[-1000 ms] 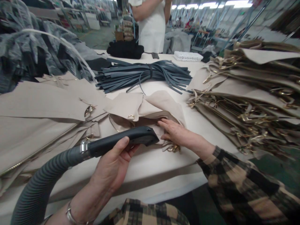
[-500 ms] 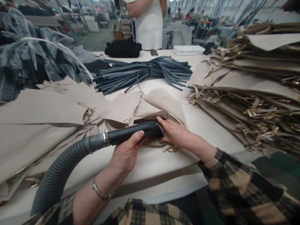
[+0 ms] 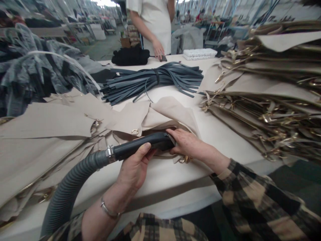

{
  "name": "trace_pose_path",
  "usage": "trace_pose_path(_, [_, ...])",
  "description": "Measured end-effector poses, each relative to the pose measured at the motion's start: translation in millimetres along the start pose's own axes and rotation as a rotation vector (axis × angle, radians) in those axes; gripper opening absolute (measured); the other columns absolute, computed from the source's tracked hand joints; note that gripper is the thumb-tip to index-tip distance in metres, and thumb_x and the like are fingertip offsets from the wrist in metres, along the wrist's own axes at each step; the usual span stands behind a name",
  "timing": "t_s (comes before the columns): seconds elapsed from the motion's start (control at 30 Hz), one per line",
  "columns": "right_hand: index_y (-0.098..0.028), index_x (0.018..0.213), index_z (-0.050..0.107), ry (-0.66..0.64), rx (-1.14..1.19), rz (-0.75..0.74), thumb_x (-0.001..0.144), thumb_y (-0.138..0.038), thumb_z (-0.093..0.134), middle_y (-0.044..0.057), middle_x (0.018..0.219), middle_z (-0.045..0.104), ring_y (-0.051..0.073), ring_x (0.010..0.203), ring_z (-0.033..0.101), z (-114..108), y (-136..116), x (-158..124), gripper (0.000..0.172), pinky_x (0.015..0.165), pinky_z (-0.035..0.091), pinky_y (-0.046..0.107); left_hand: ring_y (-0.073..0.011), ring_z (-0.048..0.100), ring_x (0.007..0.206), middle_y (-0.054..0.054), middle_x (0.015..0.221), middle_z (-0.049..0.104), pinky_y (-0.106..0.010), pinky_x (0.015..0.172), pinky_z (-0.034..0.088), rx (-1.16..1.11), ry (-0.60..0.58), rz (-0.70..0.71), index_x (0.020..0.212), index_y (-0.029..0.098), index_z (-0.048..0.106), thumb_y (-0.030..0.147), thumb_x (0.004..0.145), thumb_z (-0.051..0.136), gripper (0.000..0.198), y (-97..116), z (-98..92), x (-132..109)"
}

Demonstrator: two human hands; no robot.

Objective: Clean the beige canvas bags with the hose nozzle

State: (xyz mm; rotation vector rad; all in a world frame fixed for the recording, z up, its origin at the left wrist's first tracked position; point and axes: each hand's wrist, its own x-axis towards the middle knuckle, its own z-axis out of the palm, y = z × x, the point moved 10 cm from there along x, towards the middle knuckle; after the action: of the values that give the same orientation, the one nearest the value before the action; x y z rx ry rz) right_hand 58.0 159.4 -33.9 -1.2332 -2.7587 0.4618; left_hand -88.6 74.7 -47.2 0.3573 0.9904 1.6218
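My left hand [image 3: 136, 164] is wrapped under a black vacuum nozzle [image 3: 130, 146], its thumb lying along the near side. A metal clamp [image 3: 109, 153] joins the nozzle to a ribbed grey hose [image 3: 72, 180] that curves down to the lower left. The nozzle's tip lies in the opening of a beige bag piece [image 3: 170, 112] with gold rings. At that tip, my right hand [image 3: 184, 142] pinches a fold of the bag piece; some of its fingers are hidden. Gold hardware [image 3: 185, 159] hangs just below this hand.
Beige pieces [image 3: 50, 117] lie piled on the left, and a tall stack of similar pieces [image 3: 276, 83] rises on the right. Beyond are a tied bundle of dark straps [image 3: 152, 80], a black bundle [image 3: 130, 55] and a white stack [image 3: 199, 53]. Plastic-wrapped items [image 3: 37, 67] stand at the far left.
A person across the table has lowered an arm, and that hand now touches a small dark object at the far edge. My hands and the nozzle have barely shifted.
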Motion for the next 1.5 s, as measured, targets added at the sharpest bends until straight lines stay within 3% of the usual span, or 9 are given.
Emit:
trace_pose_path(0.13, [-0.018, 0.119, 0.067, -0.033, -0.148, -0.088, 0.084, -0.048, 0.070, 0.013, 0.109, 0.065, 0.031, 0.106, 0.059, -1, -22, 4, 0.046, 0.091, 0.047, 0.041, -0.0225, 0.068, 0.097, -0.004, 0.094, 0.075, -0.039, 0.090, 0.056, 0.056, 0.050, 0.039, 0.087, 0.018, 0.072, 0.020, 0.064, 0.087, 0.028, 28, -27.7, -11])
trace_pose_path(0.23, [-0.015, 0.104, 0.071, -0.011, -0.272, -0.031, 0.087, -0.052, 0.066, 0.018, 0.103, 0.064, 0.034, 0.099, 0.060, -4, -39, 14, 0.041, 0.083, 0.049, 0.042, -0.0241, 0.069, 0.097, -0.004, 0.094, 0.076, -0.039, 0.092, 0.056, 0.090, 0.099, 0.086, 0.088, 0.019, 0.073, 0.021, 0.062, 0.088, 0.030, 57, -61.9, -28])
trace_pose_path(0.4, [-0.013, 0.105, 0.068, -0.050, -0.214, -0.240, 0.096, -0.013, 0.048, 0.014, 0.107, 0.066, 0.024, 0.100, 0.062, 17, -83, 33, 0.022, 0.090, 0.048, 0.035, -0.0282, 0.070, 0.099, -0.008, 0.101, 0.077, -0.039, 0.089, 0.059, 0.116, 0.140, 0.115, 0.098, 0.021, 0.075, 0.030, 0.063, 0.088, 0.039, 86, -96.0, -54])
trace_pose_path(0.6, [-0.014, 0.109, 0.067, -0.098, -0.160, -0.319, 0.092, -0.006, 0.044, 0.011, 0.104, 0.071, 0.020, 0.095, 0.067, 14, -84, 30, 0.030, 0.089, 0.048, 0.031, -0.0282, 0.069, 0.103, -0.006, 0.102, 0.077, -0.041, 0.092, 0.059, 0.086, 0.128, 0.085, 0.095, 0.024, 0.076, 0.028, 0.061, 0.090, 0.037, 83, -95.0, -62])
trace_pose_path(0.8, [-0.017, 0.084, 0.073, -0.332, -0.159, -0.239, 0.081, -0.010, 0.052, 0.008, 0.085, 0.074, 0.022, 0.078, 0.069, 9, -77, -9, 0.022, 0.074, 0.052, 0.030, -0.0294, 0.071, 0.096, -0.008, 0.098, 0.078, -0.040, 0.090, 0.059, 0.132, 0.001, -0.012, 0.096, 0.023, 0.078, 0.033, 0.060, 0.089, 0.039, 69, -85.7, -74])
trace_pose_path(0.93, [-0.009, 0.102, 0.071, -0.155, -0.118, -0.266, 0.083, -0.006, 0.048, 0.018, 0.113, 0.070, 0.026, 0.103, 0.067, 12, -81, -1, 0.030, 0.094, 0.051, 0.037, -0.0330, 0.069, 0.105, -0.009, 0.099, 0.077, -0.041, 0.095, 0.056, 0.135, 0.040, -0.062, 0.095, 0.022, 0.078, 0.039, 0.058, 0.091, 0.043, 65, -91.2, -86])
trace_pose_path(1.07, [-0.012, 0.112, 0.069, -0.010, -0.004, -0.403, 0.089, -0.006, 0.048, 0.015, 0.121, 0.067, 0.024, 0.114, 0.062, 18, -92, 16, 0.032, 0.106, 0.046, 0.039, -0.0346, 0.067, 0.107, -0.007, 0.095, 0.078, -0.046, 0.099, 0.053, 0.135, 0.078, -0.086, 0.094, 0.022, 0.078, 0.041, 0.059, 0.089, 0.041, 65, -95.7, -93])
trace_pose_path(1.3, [-0.017, 0.093, 0.078, -0.036, 0.315, -0.466, 0.090, -0.016, 0.063, 0.008, 0.107, 0.071, 0.020, 0.102, 0.065, 30, -95, 34, 0.014, 0.096, 0.050, 0.032, -0.0306, 0.070, 0.100, -0.006, 0.100, 0.078, -0.042, 0.093, 0.057, 0.188, 0.025, -0.072, 0.097, 0.025, 0.078, 0.041, 0.063, 0.087, 0.039, 71, -105.2, -101])
trace_pose_path(1.5, [-0.022, 0.104, 0.076, -0.066, 0.345, -0.414, 0.083, -0.028, 0.074, 0.008, 0.117, 0.066, 0.024, 0.113, 0.060, 45, -101, 39, 0.022, 0.103, 0.045, 0.038, -0.0330, 0.067, 0.108, -0.009, 0.109, 0.076, -0.042, 0.097, 0.054, 0.210, 0.044, -0.060, 0.101, 0.024, 0.077, 0.042, 0.064, 0.085, 0.042, 72, -111.5, -109])
